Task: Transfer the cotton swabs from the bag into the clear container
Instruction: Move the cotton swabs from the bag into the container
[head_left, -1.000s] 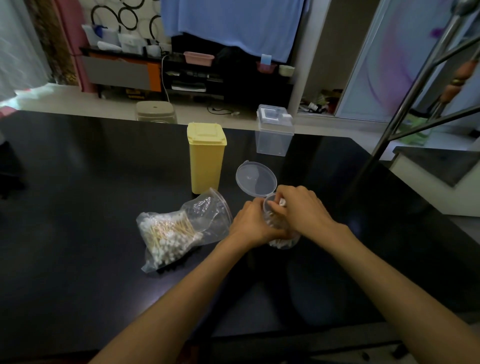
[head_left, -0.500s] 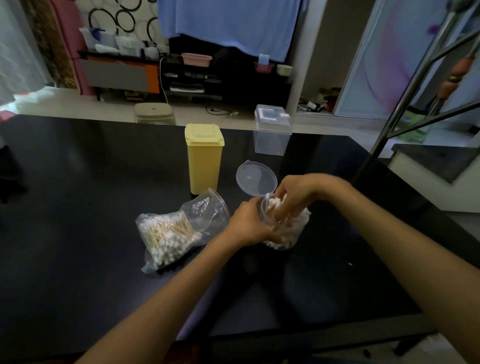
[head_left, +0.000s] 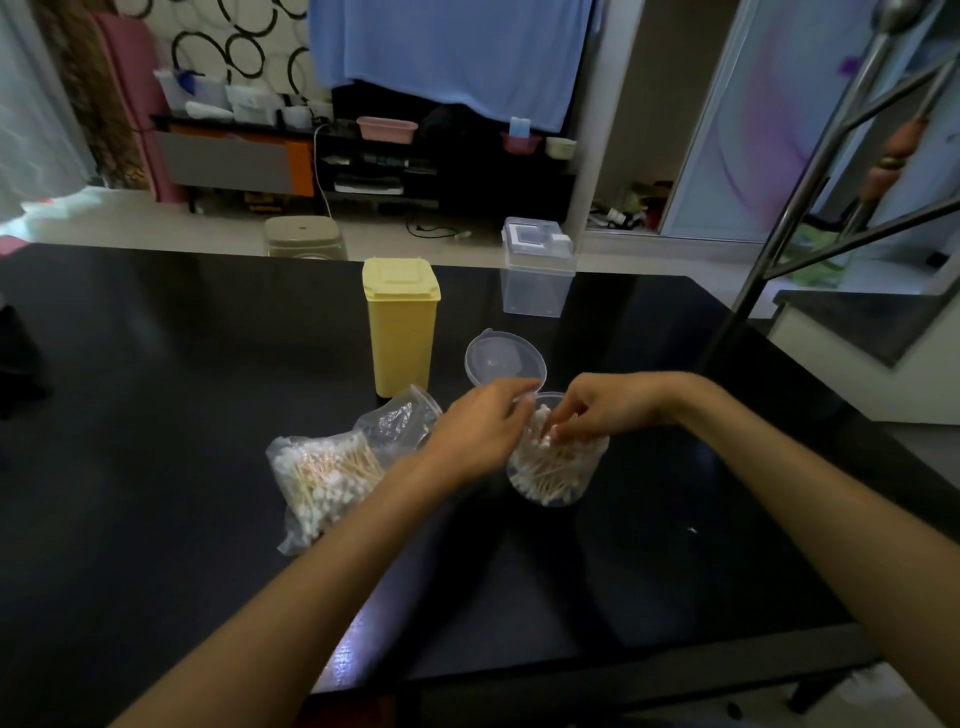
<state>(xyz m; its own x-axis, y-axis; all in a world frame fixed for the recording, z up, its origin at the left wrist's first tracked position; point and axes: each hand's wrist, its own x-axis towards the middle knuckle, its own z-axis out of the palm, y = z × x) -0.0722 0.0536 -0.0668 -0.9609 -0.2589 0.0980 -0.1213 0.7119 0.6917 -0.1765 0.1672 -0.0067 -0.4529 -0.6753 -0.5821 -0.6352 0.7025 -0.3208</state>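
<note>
A round clear container (head_left: 558, 475) stands on the black table (head_left: 156, 415), holding a mass of cotton swabs. Its clear lid (head_left: 501, 358) is hinged open behind it. My left hand (head_left: 478, 431) is against the container's left side, fingers reaching along its rim. My right hand (head_left: 597, 410) is over the container's mouth, its curled fingertips down among the swabs (head_left: 543, 441). To the left lies a clear plastic bag (head_left: 332, 473), its open mouth toward the container and more swabs inside.
A tall yellow lidded bin (head_left: 400, 327) stands behind the bag. A clear square box with a lid (head_left: 537, 270) sits at the table's far edge. A metal stand (head_left: 810, 176) rises at the right. The table's near edge runs below my forearms.
My right hand has dropped from above the container to its mouth, fingers now in the swabs. My left hand has shifted from gripping the container's side to reaching along its rim.
</note>
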